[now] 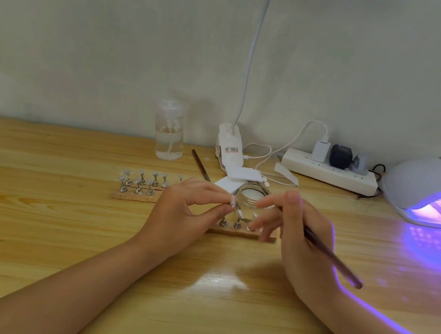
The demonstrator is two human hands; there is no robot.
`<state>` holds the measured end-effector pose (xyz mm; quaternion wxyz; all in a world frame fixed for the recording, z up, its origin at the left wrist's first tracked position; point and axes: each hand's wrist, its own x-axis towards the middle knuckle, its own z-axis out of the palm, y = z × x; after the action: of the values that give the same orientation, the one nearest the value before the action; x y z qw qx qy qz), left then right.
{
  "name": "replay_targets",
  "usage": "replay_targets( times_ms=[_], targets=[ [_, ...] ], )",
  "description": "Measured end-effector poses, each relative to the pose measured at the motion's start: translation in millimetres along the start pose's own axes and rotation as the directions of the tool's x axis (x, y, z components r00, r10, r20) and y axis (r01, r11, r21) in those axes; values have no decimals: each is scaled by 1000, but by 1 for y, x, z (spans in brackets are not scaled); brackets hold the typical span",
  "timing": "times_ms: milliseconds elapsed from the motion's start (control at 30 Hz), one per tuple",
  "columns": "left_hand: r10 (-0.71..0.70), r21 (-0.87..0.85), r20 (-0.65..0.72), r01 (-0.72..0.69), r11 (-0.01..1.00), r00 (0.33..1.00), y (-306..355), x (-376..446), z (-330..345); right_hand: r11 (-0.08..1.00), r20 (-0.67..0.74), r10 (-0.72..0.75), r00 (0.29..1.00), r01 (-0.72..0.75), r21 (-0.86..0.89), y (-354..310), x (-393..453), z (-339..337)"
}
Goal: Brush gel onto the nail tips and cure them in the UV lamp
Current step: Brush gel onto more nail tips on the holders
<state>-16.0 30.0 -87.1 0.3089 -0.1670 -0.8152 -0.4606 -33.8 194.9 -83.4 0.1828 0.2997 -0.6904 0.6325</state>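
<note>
left hand [177, 212]: thumb and fingertips pinch one nail tip [233, 201], lifted just above the near wooden strip [237, 232]
right hand [300, 237]: fingers curled round the brush [334, 258]; bristle end hidden
relation: tip lies just left of the brush hand, long axis near upright (right hand nearer the gel jar [251, 200])
tip look: small, pale, glossy
UV lamp [426, 190]: lit violet, far right, stands inside

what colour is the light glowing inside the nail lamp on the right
Purple-violet, glowing from the UV lamp opening; seen in the head view.

Left hand [186, 213] pinches with curled fingers; right hand [300, 237] grips, forefinger extended.
</note>
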Motion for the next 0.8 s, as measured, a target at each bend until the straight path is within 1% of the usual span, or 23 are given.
replay_targets(
  times_ms=[100, 167, 267, 367, 533, 800],
  targets=[
    [64, 24, 7, -64, 998, 998, 0, 0, 1, 960, 74, -102, 992, 118, -255, 3, 3, 0],
    [84, 21, 15, -84, 996, 996, 0, 0, 1, 922, 93, -132, 987, 157, -354, 5, 4, 2],
    [90, 33, 37, -91, 995, 995, -2, 0, 1, 921, 121, -117, 986, 153, -358, 9, 3, 2],
    [78, 34, 56, -80, 996, 995, -2, 0, 1, 914, 147, -140, 979, 185, -362, 11, 4, 1],
    [57, 24, 79, -59, 998, 995, 0, 0, 1, 912, 149, -205, 967, 244, -329, 10, 5, 1],
    [40, 27, 103, -43, 999, 994, 3, 0, 1, 906, 168, -215, 962, 261, -333, 11, 5, 1]
  ],
)
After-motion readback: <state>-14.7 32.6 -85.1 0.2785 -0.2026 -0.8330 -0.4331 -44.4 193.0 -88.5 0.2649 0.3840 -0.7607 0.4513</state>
